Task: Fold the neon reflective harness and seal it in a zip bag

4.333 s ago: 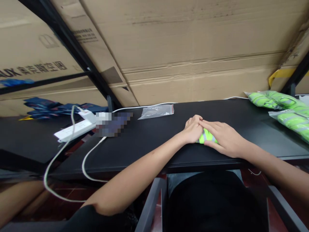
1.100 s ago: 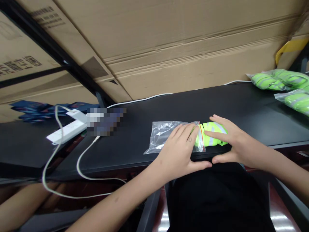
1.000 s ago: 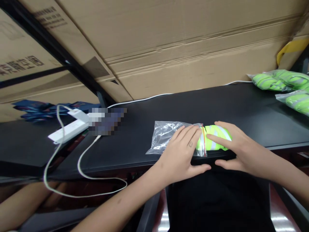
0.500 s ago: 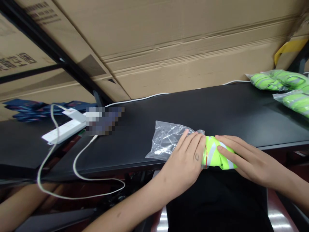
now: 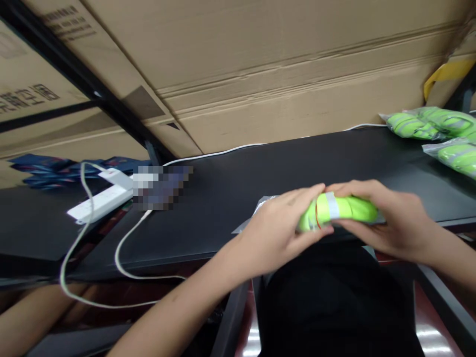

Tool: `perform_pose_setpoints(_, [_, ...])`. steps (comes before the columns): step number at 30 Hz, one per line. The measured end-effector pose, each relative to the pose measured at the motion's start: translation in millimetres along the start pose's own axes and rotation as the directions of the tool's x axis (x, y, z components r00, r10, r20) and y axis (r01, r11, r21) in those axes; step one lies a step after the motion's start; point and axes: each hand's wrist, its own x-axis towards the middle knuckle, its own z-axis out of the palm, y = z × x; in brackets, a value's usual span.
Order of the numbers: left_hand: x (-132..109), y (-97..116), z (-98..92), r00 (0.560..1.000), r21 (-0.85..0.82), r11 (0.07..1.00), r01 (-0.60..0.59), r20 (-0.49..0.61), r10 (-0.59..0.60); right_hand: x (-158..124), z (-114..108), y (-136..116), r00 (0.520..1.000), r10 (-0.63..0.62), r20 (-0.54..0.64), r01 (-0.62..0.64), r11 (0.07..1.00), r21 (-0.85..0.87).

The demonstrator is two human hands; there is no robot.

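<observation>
Between both hands, at the front edge of the table, is a folded neon-green reflective vest (image 5: 347,209) with a silver strip. Its left end sits inside the mouth of a clear plastic bag (image 5: 261,202), whose red line crosses the vest. My left hand (image 5: 280,223) is closed round the bag and the vest's left end, thumb below and fingers above. My right hand (image 5: 392,213) grips the vest's right end from above and below. Most of the bag is hidden behind my left hand.
Several bagged neon-green bundles (image 5: 455,156) lie at the right on the black table (image 5: 223,193). At the left are a white power strip (image 5: 100,201), a looping white cable (image 5: 70,258) and dark blue packets (image 5: 48,163). Large cardboard (image 5: 297,84) stands behind.
The vest has been lifted and tilted, with its edge now turned toward me. My hands have gone from lying flat over it to gripping its ends. The bag's free part has shifted behind my left hand.
</observation>
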Motion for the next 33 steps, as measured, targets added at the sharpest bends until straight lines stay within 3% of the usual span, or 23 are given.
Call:
perform_pose_setpoints(5, [50, -24, -17.4, 0.986, -0.400, 0.912, 0.086, -0.094, -0.134, 66, -21, 14, 0.985, -0.011, -0.173, 0.024, 0.997, 0.072])
perform_pose_setpoints(10, [85, -59, -17.9, 0.984, -0.571, 0.816, 0.089, -0.075, -0.160, 118, -28, 43, 0.998, 0.057, -0.024, -0.051, 0.979, 0.199])
perform_pose_setpoints(15, [79, -90, 2.1, 0.957, -0.636, 0.762, 0.124, -0.125, -0.261, 139, -9, 65, 0.997, 0.042, 0.059, -0.056, 0.967, 0.250])
perform_pose_setpoints(19, [67, -99, 16.0, 0.896, -0.741, 0.595, 0.313, 0.023, -0.442, 146, 5, 70, 0.990, 0.055, 0.132, -0.090, 0.955, 0.281])
perform_pose_setpoints(21, [67, -99, 17.4, 0.876, -0.765, 0.549, 0.335, 0.039, -0.481, 151, 5, 67, 0.987, 0.058, 0.152, -0.101, 0.951, 0.293])
perform_pose_setpoints(25, [75, -93, 9.7, 0.867, -0.785, 0.577, 0.225, -0.109, -0.487, 164, -8, 56, 0.989, 0.024, 0.143, -0.057, 0.971, 0.231])
perform_pose_setpoints(29, [85, -87, -2.5, 0.865, -0.793, 0.595, 0.126, -0.206, -0.457, 180, -21, 47, 0.987, 0.017, 0.159, -0.025, 0.999, 0.047])
perform_pose_setpoints(33, [88, -83, -13.6, 0.870, -0.836, 0.549, 0.009, -0.265, -0.416, 196, -24, 44, 0.974, -0.145, 0.173, 0.160, 0.984, -0.075])
